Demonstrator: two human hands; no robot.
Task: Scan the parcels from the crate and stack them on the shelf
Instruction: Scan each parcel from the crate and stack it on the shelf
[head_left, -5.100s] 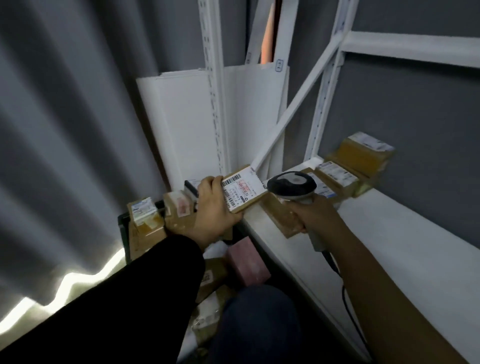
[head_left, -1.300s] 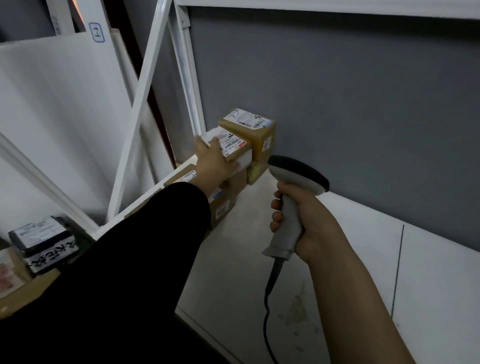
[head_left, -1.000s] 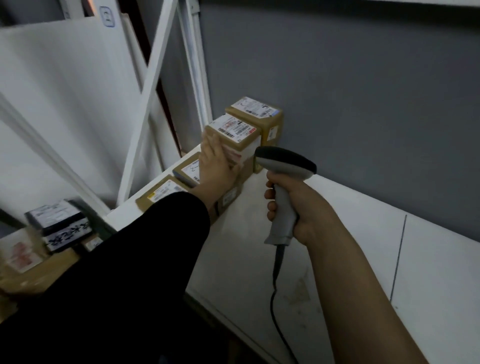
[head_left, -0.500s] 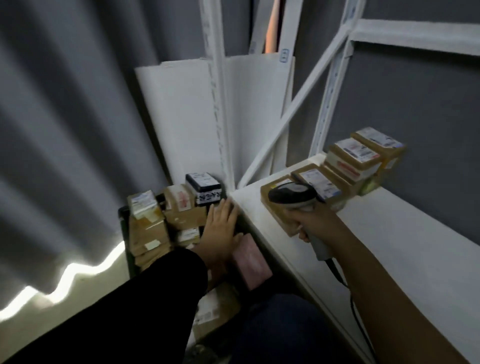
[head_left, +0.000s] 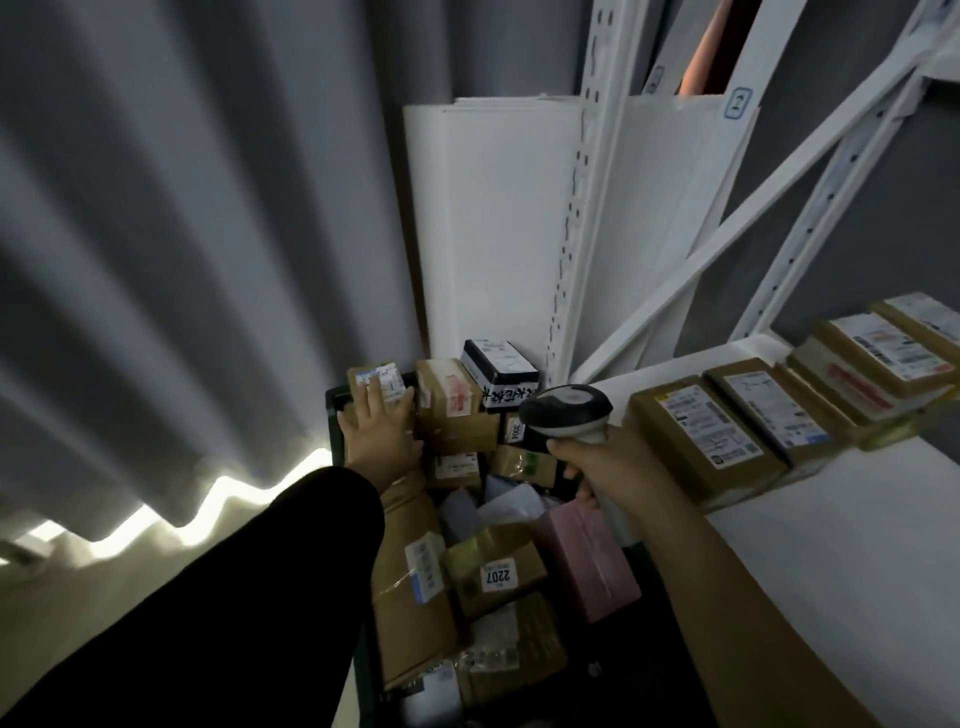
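Note:
A dark crate on the floor is piled with brown parcels, a pink box and a black-and-white box. My left hand lies on a small brown parcel with a white label at the crate's far left corner, fingers spread over its top. My right hand grips a grey barcode scanner above the crate's right side, by the shelf edge. A row of labelled brown parcels lies on the white shelf at right.
White shelf uprights and a diagonal brace rise behind the crate. White boards lean against the wall. A grey curtain hangs at left with light under its hem. The scanner's cable runs down under my right arm.
My left hand has moved left across the crate, from the middle parcels to the small labelled parcel at the far left corner. The scanner hand has stayed by the shelf edge.

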